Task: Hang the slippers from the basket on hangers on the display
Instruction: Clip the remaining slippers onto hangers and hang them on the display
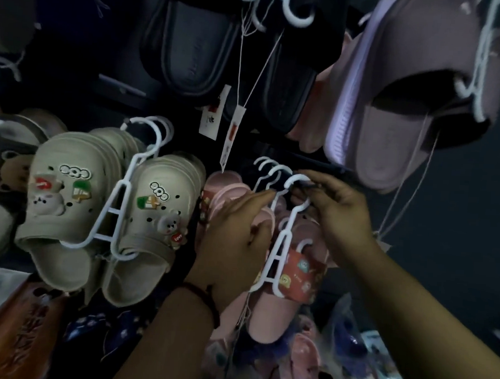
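A pair of pink slippers [277, 312] with red cartoon-print straps hangs on a white hanger [279, 248] at the middle of the display. My right hand [340, 220] pinches the hanger's hook [297, 180] where it meets the dark display rod [316, 164]. My left hand [237, 238] lies over the left slipper of the pair, with its fingertips against the hanger's stem. Behind it, more pink slippers [226, 185] hang on further white hooks. No basket is in view.
Beige clogs [103, 210] with charms hang to the left on a white hanger. Black slides [192, 47] and a large mauve slide [407, 96] hang above, with price tags [231, 136] dangling. Bagged slippers [335, 362] lie below.
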